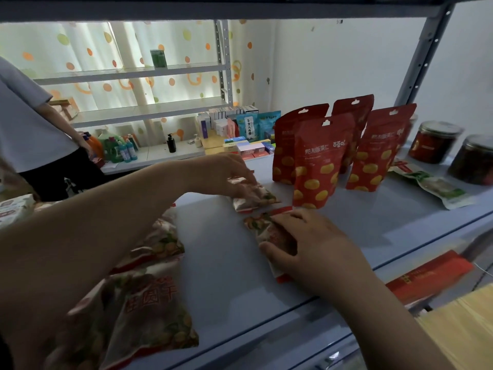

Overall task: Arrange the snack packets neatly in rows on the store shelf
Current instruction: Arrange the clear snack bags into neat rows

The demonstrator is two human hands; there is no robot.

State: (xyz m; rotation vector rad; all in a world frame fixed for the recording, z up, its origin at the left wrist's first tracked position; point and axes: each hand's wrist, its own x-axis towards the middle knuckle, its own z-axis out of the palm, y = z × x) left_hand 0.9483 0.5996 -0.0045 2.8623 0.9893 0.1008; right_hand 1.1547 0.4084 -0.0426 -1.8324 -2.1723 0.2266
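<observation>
Two small packets are handled at once on the blue shelf (240,276), one in each grip.

The far packet (256,198) is pinched at its left end by the left hand (229,172), whose arm is extended across from the left. This packet lies flat, with its long axis running mostly left to right. The near packet (266,231) is held under the right hand (312,241), with the thumb curled at its near edge. Its long axis runs front to back at a slight slant. The two lie just apart and are not parallel, so a turn of one is judged necessary before a row can be formed. Red pouches (320,161) are stood just behind and to the right, and larger bags (149,303) are piled at the left edge.
</observation>
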